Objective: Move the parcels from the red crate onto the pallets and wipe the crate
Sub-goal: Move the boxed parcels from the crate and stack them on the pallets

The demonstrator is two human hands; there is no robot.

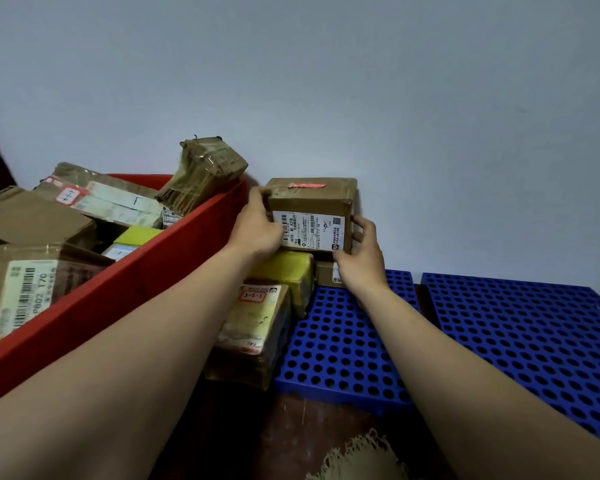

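Fingers [259,197] of the left hand [257,233] curl round the left edge of a brown, white-labelled parcel [312,202]; the right hand [361,254] clamps its right edge. It sits atop stacked parcels [288,271] on the blue pallet [336,344], at three o'clock from the red crate [118,299]. Both forearms [153,341] stretch forward.

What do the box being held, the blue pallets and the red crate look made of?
Brown taped box: likely cardboard, matte, with shiny tape and paper label. Blue perforated pallet: moulded plastic, slight sheen, uniform round holes. Red crate: probably plastic, smooth matte wall; unsure.
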